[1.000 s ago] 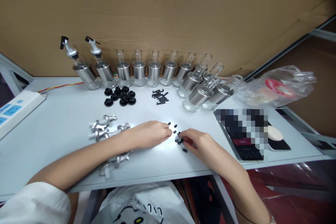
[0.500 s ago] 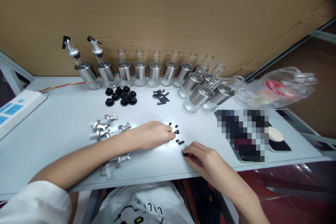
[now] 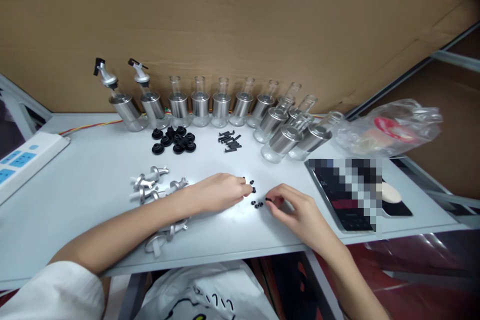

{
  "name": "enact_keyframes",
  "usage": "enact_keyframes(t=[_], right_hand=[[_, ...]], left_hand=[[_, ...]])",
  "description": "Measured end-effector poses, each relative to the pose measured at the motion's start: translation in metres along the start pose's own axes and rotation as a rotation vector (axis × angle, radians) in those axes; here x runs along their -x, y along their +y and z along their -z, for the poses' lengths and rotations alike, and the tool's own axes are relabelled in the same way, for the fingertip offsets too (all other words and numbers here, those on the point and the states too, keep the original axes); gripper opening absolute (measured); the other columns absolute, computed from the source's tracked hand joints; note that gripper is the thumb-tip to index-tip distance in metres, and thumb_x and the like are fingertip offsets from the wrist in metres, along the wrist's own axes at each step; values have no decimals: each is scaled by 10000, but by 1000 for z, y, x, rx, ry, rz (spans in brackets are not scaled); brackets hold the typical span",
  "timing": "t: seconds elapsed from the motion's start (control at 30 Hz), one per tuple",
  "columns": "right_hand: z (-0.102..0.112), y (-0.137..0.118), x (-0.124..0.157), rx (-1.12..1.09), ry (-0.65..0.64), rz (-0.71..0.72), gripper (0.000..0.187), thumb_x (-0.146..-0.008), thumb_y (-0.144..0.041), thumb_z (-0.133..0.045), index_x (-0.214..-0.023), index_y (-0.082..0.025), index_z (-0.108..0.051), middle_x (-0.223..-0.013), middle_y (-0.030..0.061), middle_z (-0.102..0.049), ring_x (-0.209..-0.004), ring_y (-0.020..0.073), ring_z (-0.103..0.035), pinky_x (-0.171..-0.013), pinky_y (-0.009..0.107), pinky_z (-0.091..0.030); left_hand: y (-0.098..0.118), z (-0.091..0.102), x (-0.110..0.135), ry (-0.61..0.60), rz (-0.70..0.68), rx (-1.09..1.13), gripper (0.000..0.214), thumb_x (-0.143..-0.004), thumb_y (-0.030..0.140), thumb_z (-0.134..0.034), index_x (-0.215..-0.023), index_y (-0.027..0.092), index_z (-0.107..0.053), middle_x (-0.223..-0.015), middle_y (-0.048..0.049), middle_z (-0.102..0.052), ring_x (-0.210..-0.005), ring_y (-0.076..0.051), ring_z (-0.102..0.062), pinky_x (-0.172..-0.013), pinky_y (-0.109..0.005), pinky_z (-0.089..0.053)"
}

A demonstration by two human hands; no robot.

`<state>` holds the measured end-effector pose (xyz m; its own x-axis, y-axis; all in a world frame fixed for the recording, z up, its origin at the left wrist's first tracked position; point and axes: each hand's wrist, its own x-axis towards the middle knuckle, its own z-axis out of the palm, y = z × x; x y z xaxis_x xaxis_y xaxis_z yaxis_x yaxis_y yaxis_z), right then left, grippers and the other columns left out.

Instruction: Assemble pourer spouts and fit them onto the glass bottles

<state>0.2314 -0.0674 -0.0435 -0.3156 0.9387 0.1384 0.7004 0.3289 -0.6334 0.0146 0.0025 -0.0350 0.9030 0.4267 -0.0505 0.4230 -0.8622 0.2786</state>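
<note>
My left hand rests on the table with its fingers closed together. Its fingertips are against or right beside a small black plastic piece, and whatever lies within them is hidden. My right hand pinches another small black part between thumb and fingers, just above the tabletop. Between the two hands lie several tiny black plugs. Under and beside my left forearm are several silver pourer spouts, some partly covered by the arm.
Glass bottles with steel sleeves line the back; two carry pourer tops. Black stoppers and thin black levers lie before them. A power strip is left; a plastic bag and a phone are right.
My right hand has moved up and away from the table's front edge, closer to the tiny plugs, still pinching its black part. My left hand has stayed nearly in place. The view has shifted slightly.
</note>
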Motion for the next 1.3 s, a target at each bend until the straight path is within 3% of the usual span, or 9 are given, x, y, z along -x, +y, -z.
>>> enact_keyframes(t=[0.17, 0.33, 0.53, 0.83, 1.13, 1.3], right_hand=[[1, 3, -16, -19, -54, -36, 66, -844, -176, -530, -830, -193, -592, -731, 19, -651, -645, 146, -613, -617, 255, -490], [-8, 11, -21, -40, 41, 24, 87, -821, -196, -578, -817, -201, -665, -875, 54, -580, -828, 187, -616, -718, 299, -506], [-14, 13, -20, 12, 29, -29, 92, -814, -205, -602, -864, -204, -680, -888, 50, -558, -811, 190, -598, -697, 310, -507], [-21, 5, -28, 137, 64, -35, 115, -837, -224, -583, -844, -191, -693, -832, 54, -602, -772, 202, -617, -684, 332, -500], [-23, 1, -28, 79, 76, -76, 69, -783, -139, -594, -769, -201, -622, -739, 18, -648, -696, 183, -621, -643, 295, -487], [-22, 0, -25, 77, 61, -60, 63, -803, -153, -570, -791, -196, -614, -792, 34, -652, -735, 192, -613, -694, 329, -502]], left_hand=[[-2, 8, 4, -17, 18, 74, 186, -906, 138, -524, -1075, 174, -590, -946, -47, -696, -751, -159, -655, -620, -244, -436], [-7, 27, 12, 1, 112, 199, 359, -898, 164, -548, -1248, 183, -466, -1023, -59, -703, -722, -142, -639, -619, -232, -434], [-14, 46, 22, 25, 199, 162, 336, -900, 154, -530, -1233, 171, -492, -1027, -73, -705, -662, -126, -609, -575, -223, -412], [-14, 46, 28, 22, 212, 150, 383, -895, 166, -537, -1272, 177, -471, -1110, -88, -694, -764, -164, -647, -632, -254, -454], [-15, 50, 29, -2, 230, 133, 379, -907, 186, -518, -1284, 172, -476, -1139, -89, -684, -775, -164, -653, -640, -244, -441], [-16, 47, 30, -8, 213, 106, 388, -905, 188, -512, -1290, 163, -479, -1178, -108, -669, -856, -190, -657, -696, -263, -458]])
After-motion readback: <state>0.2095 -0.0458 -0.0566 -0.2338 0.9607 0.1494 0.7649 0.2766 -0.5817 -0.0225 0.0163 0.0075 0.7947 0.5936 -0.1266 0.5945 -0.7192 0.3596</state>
